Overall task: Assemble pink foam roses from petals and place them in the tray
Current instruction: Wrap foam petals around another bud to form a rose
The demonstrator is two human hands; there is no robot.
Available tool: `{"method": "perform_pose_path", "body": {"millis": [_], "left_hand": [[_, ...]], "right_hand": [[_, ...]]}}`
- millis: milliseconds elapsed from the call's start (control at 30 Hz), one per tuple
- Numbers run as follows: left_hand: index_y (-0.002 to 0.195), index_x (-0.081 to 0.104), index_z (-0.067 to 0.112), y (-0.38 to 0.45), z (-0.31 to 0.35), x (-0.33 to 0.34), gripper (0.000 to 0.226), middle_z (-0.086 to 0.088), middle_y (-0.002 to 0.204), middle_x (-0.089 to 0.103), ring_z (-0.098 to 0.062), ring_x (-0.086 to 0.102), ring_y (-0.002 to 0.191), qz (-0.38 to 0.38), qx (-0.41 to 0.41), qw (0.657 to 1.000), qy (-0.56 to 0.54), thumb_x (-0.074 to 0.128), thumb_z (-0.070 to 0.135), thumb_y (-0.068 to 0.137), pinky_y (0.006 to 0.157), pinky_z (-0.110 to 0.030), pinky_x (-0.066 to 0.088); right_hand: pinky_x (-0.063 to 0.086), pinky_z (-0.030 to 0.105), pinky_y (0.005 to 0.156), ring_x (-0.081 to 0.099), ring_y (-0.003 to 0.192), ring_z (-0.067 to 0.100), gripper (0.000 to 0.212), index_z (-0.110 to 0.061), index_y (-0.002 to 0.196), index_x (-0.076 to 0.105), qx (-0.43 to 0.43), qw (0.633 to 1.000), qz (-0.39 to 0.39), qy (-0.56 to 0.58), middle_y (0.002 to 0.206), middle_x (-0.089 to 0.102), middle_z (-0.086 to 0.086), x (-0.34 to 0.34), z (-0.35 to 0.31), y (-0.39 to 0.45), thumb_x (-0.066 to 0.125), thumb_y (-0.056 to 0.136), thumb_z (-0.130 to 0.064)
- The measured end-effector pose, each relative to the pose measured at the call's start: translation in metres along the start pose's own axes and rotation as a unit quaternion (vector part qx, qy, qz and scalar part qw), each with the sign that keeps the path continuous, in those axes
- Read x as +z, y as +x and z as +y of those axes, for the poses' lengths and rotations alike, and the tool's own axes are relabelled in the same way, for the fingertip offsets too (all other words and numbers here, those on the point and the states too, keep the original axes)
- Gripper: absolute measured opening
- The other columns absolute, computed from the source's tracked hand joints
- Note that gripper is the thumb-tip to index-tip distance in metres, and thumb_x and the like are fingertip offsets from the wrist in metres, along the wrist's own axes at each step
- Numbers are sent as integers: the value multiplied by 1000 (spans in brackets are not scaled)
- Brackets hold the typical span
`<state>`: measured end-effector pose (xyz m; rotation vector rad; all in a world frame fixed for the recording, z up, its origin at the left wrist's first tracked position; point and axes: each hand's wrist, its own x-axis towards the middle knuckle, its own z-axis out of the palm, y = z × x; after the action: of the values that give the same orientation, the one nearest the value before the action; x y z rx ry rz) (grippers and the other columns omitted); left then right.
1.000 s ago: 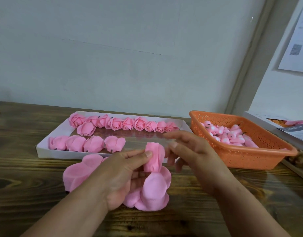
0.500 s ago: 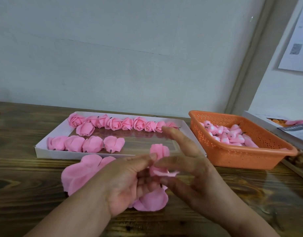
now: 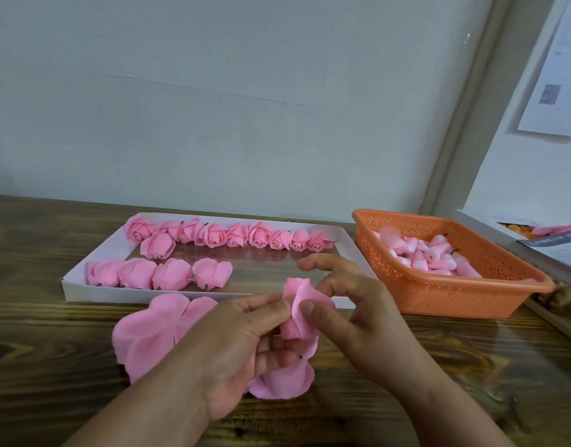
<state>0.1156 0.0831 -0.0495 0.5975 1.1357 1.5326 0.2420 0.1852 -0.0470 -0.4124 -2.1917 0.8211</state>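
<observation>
Here, in the head view, a half-wrapped pink foam rose bud [image 3: 298, 309] is pinched above the wooden table [image 3: 471, 366] between the fingers of the left hand [image 3: 236, 346] and the right hand [image 3: 358, 314], just in front of the shallow white cardboard tray [image 3: 68, 285]. The next petal should probably be drawn snugly round the core, with light pressure so the foam is not creased.

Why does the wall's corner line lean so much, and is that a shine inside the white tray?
Head view: the wide-angle lens bends the edges, so the corner trim tilts; light is soft and even, shadows faint; the tray has a glossy floor mirroring the roses; the paper sheet at far right is blurry.
</observation>
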Motion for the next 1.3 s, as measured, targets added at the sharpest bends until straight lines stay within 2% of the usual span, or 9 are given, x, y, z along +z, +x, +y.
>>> {"method": "perform_pose_path", "body": {"millis": [167, 267, 367, 533, 700, 933, 1033, 1167, 1300], "left_hand": [[89, 77, 5, 0, 0, 2, 19, -16, 77, 70, -17, 67, 56, 5, 15, 1000, 4, 68, 16, 76, 48, -20, 54], [89, 76, 3, -2, 0, 2, 24, -14, 74, 69, -15, 64, 55, -5, 7, 1000, 9, 70, 19, 72, 48, -20, 53], [89, 76, 4, -3, 0, 2, 22, -13, 73, 68, -14, 62, 56, -12, 7, 1000, 12, 69, 19, 75, 48, -20, 52], [91, 76, 5, -3, -1, 4, 19, -10, 69, 67, -14, 62, 56, -21, 14, 1000, 16, 64, 18, 82, 48, -21, 51], [85, 77, 3, -5, 0, 3, 33, -12, 71, 65, -16, 62, 56, -24, 29, 999, 21, 69, 29, 66, 49, -21, 52], [97, 78, 13, -6, 0, 3, 35, -8, 79, 69, -8, 58, 56, -65, 49, 996, 43, 71, 22, 63, 51, -17, 50], [96, 77, 10, -5, 1, 1, 33, -10, 81, 72, -10, 61, 57, -62, 43, 997, 32, 70, 18, 65, 51, -18, 51], [99, 77, 11, -6, 2, -1, 33, -10, 77, 70, -10, 62, 55, -76, 38, 996, 28, 69, 15, 67, 49, -19, 51], [91, 77, 7, -6, 1, -3, 32, -11, 73, 67, -12, 60, 57, -95, 24, 994, 47, 72, 19, 63, 51, -19, 51]], "right_hand": [[44, 31, 95, 49, 121, 8, 13, -10, 77, 63, -57, 998, 36, -13, 121, 57, -6, 1, -4, -3, 71, 75, -20], [44, 40, 98, 46, 125, 12, 17, -19, 92, 69, -83, 996, -6, -26, 126, 53, -1, -5, -7, -2, 72, 76, -19], [41, 44, 100, 45, 127, 14, 13, -19, 88, 73, -67, 997, -27, -33, 127, 53, -2, -10, -8, 0, 71, 77, -25], [43, 17, 92, 50, 122, 12, 8, -11, 77, 68, -53, 998, 16, 14, 121, 58, -2, -5, -6, 0, 68, 78, -19], [42, 27, 96, 52, 120, 9, 12, -6, 73, 63, -36, 999, 19, 21, 119, 59, -1, -2, -5, 3, 69, 82, -11], [40, 14, 92, 54, 115, 6, 7, -13, 75, 69, -19, 996, 11, 85, 113, 61, -4, -3, -8, 1, 71, 79, -8], [43, 26, 97, 54, 118, 13, 14, -22, 85, 74, -19, 985, 14, 173, 113, 62, -6, -6, -5, -8, 68, 76, -13], [44, 50, 98, 57, 113, 22, 19, -21, 92, 74, -6, 985, 22, 171, 110, 63, 1, -7, 2, -14, 69, 75, -14], [47, 33, 89, 61, 103, 20, 14, -22, 89, 75, -27, 989, 20, 144, 99, 67, -2, -10, -1, -13, 67, 79, -16]]}}
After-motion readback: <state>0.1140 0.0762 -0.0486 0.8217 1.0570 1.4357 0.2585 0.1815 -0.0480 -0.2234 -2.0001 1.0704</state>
